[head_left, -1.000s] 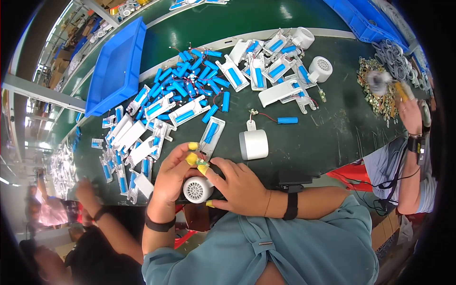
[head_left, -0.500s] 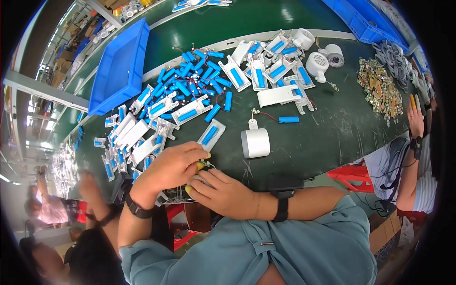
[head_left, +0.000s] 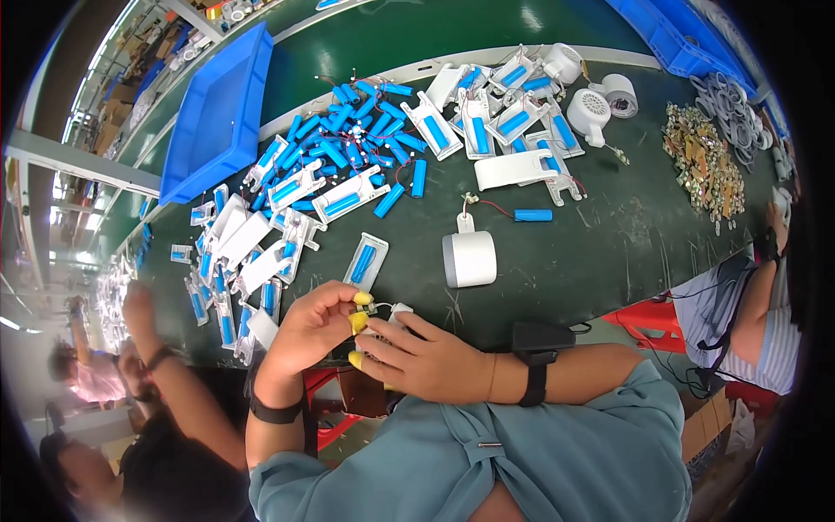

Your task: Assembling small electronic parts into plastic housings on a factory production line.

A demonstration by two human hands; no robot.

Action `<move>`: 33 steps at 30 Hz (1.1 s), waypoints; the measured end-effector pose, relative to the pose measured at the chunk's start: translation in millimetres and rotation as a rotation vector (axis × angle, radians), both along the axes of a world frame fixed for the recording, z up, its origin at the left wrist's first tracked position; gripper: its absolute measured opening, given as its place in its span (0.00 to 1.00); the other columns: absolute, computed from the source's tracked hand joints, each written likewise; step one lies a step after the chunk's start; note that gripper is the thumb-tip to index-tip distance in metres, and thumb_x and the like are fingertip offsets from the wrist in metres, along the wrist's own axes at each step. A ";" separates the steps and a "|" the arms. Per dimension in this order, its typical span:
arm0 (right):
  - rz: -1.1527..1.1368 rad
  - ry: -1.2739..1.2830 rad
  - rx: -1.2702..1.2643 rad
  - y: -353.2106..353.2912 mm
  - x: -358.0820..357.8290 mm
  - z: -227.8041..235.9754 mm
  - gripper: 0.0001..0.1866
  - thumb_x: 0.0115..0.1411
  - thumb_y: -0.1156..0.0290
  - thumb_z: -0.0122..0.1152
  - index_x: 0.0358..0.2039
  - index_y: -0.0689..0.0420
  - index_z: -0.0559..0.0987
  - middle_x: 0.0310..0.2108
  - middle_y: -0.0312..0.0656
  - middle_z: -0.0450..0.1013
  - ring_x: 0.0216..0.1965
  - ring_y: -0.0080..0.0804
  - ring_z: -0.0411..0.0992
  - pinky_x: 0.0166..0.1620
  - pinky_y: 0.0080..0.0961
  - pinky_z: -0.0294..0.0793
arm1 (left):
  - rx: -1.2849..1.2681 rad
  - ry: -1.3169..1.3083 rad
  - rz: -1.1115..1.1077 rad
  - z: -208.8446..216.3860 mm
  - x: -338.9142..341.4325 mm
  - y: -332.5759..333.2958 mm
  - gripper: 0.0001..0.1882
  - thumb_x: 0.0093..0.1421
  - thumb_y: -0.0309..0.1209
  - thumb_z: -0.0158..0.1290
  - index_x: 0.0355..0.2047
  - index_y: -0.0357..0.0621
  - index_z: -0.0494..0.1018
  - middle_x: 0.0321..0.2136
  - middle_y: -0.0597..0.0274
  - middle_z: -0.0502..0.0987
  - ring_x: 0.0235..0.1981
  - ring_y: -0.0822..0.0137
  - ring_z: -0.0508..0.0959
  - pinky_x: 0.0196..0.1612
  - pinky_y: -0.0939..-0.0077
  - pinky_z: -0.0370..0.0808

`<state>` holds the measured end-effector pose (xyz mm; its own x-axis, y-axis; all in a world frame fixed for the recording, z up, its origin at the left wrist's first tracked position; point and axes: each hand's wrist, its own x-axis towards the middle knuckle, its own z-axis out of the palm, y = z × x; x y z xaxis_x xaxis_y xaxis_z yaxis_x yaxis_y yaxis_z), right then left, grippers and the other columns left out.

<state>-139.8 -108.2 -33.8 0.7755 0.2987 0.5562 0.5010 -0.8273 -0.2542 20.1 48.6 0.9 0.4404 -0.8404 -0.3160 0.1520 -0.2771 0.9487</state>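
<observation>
Pinching small white part [head_left: 389,320], both hands [head_left: 310,331] [head_left: 426,358] closer to bench edge than before.

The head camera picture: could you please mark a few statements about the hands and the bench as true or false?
1. Both hands meet at a small white part. True.
2. The left hand wears yellow fingertip covers. True.
3. The blue bin lies at the picture's right. False: it lies at the upper left.
4. The white cylinder is in the right hand. False: it stands alone on the green table.
</observation>
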 end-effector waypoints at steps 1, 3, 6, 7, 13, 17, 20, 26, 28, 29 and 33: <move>0.000 -0.002 0.001 0.4 1.3 -1.5 0.21 0.55 0.61 0.58 0.49 0.54 0.73 0.52 0.42 0.67 0.52 0.43 0.68 0.56 0.40 0.65 | 0.001 -0.002 0.000 -0.1 0.7 0.5 0.16 0.57 0.13 0.49 0.46 0.33 0.72 0.39 0.67 0.72 0.39 0.76 0.73 0.43 0.83 0.70; -0.012 0.052 -0.005 -0.2 3.7 -1.7 0.20 0.55 0.65 0.57 0.49 0.55 0.73 0.51 0.43 0.67 0.53 0.42 0.67 0.56 0.40 0.65 | 0.080 -0.037 0.018 -0.2 1.3 2.1 0.17 0.56 0.12 0.48 0.45 0.33 0.73 0.39 0.66 0.72 0.38 0.77 0.72 0.42 0.85 0.70; 0.054 0.130 0.087 -8.1 0.4 8.5 0.21 0.53 0.68 0.57 0.49 0.57 0.73 0.51 0.45 0.66 0.52 0.42 0.67 0.55 0.38 0.66 | 0.123 -0.040 0.018 -0.1 0.5 -1.3 0.17 0.55 0.11 0.46 0.45 0.33 0.73 0.38 0.66 0.73 0.39 0.77 0.74 0.42 0.84 0.70; 0.114 0.195 0.155 -13.4 0.3 11.3 0.22 0.53 0.69 0.58 0.50 0.57 0.72 0.51 0.46 0.66 0.51 0.43 0.68 0.55 0.38 0.66 | 0.157 -0.067 -0.003 -0.9 1.1 -2.0 0.17 0.55 0.11 0.46 0.45 0.33 0.73 0.38 0.65 0.74 0.39 0.76 0.75 0.43 0.84 0.71; 0.335 0.725 1.424 -54.3 3.2 20.8 0.28 0.61 0.66 0.55 0.61 0.59 0.63 0.57 0.46 0.64 0.56 0.40 0.66 0.59 0.35 0.65 | 0.056 0.270 0.030 2.7 -6.8 -21.7 0.15 0.55 0.17 0.52 0.45 0.30 0.72 0.38 0.58 0.79 0.39 0.73 0.79 0.43 0.80 0.74; 0.302 0.695 1.945 -69.9 7.6 19.5 0.30 0.66 0.56 0.34 0.62 0.64 0.59 0.59 0.53 0.65 0.58 0.41 0.66 0.61 0.37 0.63 | 0.004 0.382 0.110 10.7 -9.4 -32.2 0.15 0.55 0.23 0.58 0.43 0.29 0.74 0.33 0.55 0.79 0.32 0.67 0.80 0.41 0.74 0.77; 0.199 0.720 1.967 -72.3 9.7 19.4 0.28 0.67 0.58 0.29 0.60 0.64 0.62 0.57 0.53 0.67 0.56 0.41 0.69 0.59 0.37 0.66 | -0.023 0.381 0.125 12.0 -14.4 -39.7 0.15 0.55 0.23 0.59 0.42 0.28 0.74 0.33 0.54 0.79 0.32 0.64 0.81 0.40 0.72 0.78; 0.208 0.649 2.007 -71.8 11.9 21.0 0.28 0.67 0.57 0.28 0.59 0.64 0.64 0.53 0.52 0.71 0.51 0.38 0.72 0.56 0.34 0.70 | -0.020 0.325 0.138 9.7 -24.1 -42.8 0.14 0.56 0.21 0.57 0.43 0.27 0.74 0.34 0.54 0.80 0.33 0.65 0.81 0.40 0.74 0.77; 0.244 0.651 2.015 -73.0 13.6 16.5 0.29 0.67 0.57 0.28 0.58 0.64 0.65 0.52 0.51 0.72 0.50 0.37 0.73 0.54 0.33 0.71 | -0.024 0.306 0.130 8.2 -27.5 -44.0 0.14 0.57 0.21 0.55 0.44 0.27 0.74 0.34 0.54 0.79 0.34 0.66 0.81 0.42 0.75 0.77; 0.237 0.642 2.019 -72.8 14.6 15.9 0.29 0.67 0.57 0.28 0.58 0.64 0.65 0.52 0.51 0.72 0.50 0.37 0.73 0.54 0.33 0.71 | -0.036 0.309 0.156 8.3 -29.4 -44.4 0.14 0.57 0.21 0.56 0.44 0.27 0.74 0.35 0.54 0.79 0.34 0.66 0.81 0.42 0.74 0.77; 0.376 0.664 2.099 -76.7 14.2 8.8 0.25 0.68 0.58 0.34 0.57 0.61 0.64 0.51 0.48 0.72 0.54 0.36 0.70 0.59 0.33 0.66 | -0.057 0.309 0.227 -1.2 -32.9 -42.4 0.15 0.57 0.20 0.56 0.45 0.27 0.74 0.35 0.54 0.80 0.34 0.65 0.81 0.42 0.73 0.78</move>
